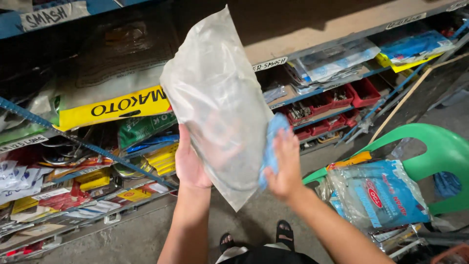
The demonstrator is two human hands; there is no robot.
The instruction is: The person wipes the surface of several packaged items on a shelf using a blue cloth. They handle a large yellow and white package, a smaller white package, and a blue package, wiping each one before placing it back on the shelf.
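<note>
I hold up a cloudy, dusty clear plastic packet (217, 98) in front of the shelves. My left hand (189, 164) grips its lower left edge from behind, fingers hidden under the plastic. My right hand (285, 164) presses a light blue cloth (271, 144) flat against the packet's right side. What the packet contains is blurred by the plastic.
Metal shelving (73, 139) packed with yellow, green and red packaged goods fills the left and back. Red bins (342, 98) sit on a lower shelf at right. A green plastic chair (439, 151) holds blue-and-clear packets (378, 195). My sandalled feet (256, 237) stand on concrete floor.
</note>
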